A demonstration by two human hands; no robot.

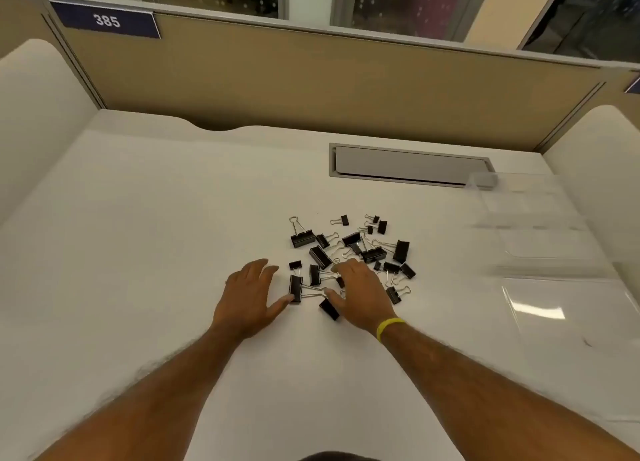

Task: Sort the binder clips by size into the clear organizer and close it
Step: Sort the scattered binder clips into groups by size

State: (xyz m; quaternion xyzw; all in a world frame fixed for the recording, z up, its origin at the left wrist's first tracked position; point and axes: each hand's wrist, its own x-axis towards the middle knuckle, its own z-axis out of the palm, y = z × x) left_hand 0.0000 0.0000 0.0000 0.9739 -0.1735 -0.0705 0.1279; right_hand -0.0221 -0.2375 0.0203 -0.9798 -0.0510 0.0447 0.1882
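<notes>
Poised over the nearest binder clips (349,249), left hand (247,296) with fingers (258,270) apart, right hand (360,294) with grip unclear, presumably to single out sizes for the clear organizer (540,239) at right.

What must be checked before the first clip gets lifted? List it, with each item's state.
1. Clips in reach: ok, they lie piled on the desk at both hands.
2. Clips sorted: not ok, sizes lie mixed.
3. Organizer in reach: looks ok, it sits right of the clips.
4. Organizer open: cannot tell, blurred.
5. Left hand free: ok, fingers straight, thumb at a large clip.
6. Right hand free: cannot tell, the hand's back hides what it touches.
</notes>
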